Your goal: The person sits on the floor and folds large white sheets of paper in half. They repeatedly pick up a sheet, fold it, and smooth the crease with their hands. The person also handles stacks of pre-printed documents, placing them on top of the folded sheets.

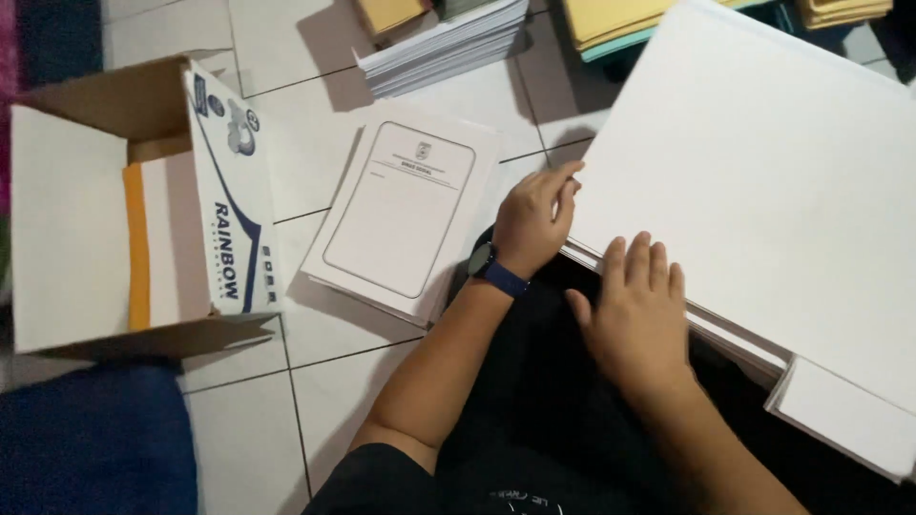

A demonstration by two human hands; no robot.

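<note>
A thick stack of large white sheets (pixel 763 191) lies across my lap at the right. My left hand (pixel 536 217), with a dark watch on its wrist, grips the stack's near left corner. Flat on the stack's lower edge rests my right hand (pixel 637 310), fingers together and pressing on the paper. To the left of my left hand, a smaller pile of printed forms (pixel 401 215) with a rounded frame on the top sheet sits on the tiled floor.
An open cardboard box (pixel 124 205) holding white and orange paper stands at the left. More paper stacks, white (pixel 444 43) and yellow (pixel 611 19), lie at the top. A blue cloth (pixel 95 439) covers the lower left floor.
</note>
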